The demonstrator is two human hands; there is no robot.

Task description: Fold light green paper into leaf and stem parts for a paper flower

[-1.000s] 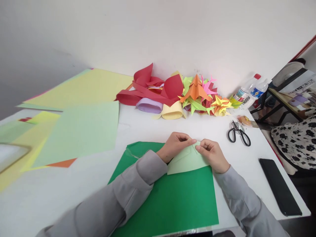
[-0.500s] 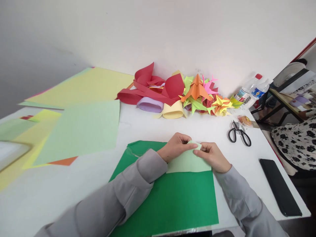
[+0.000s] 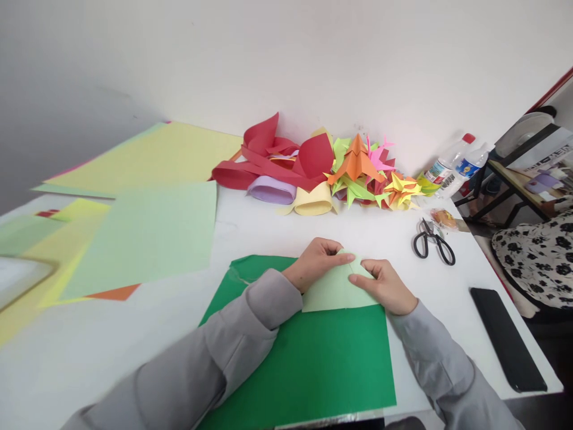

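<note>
A pale green sheet of paper (image 3: 335, 295) with a folded top lies over a larger dark green sheet (image 3: 308, 358). My left hand (image 3: 319, 263) pinches the pale sheet near its upper edge, thumb on top and fingers behind. From the right, my right hand (image 3: 388, 283) grips the same sheet, its thumb pressed on the face close to a crease. The fingers behind the paper are partly hidden.
Large pale green paper (image 3: 152, 233) and yellow paper (image 3: 179, 152) lie at left. Folded red paper shapes (image 3: 268, 155) and an orange paper plane (image 3: 357, 161) sit by the wall. Scissors (image 3: 432, 242), a black phone (image 3: 505, 337) and bottles (image 3: 447, 164) are on the right.
The pale sheet's top flap now sits a little higher and shows a crease. My left hand has shifted slightly up and left, and my thumbs are farther apart vertically.
</note>
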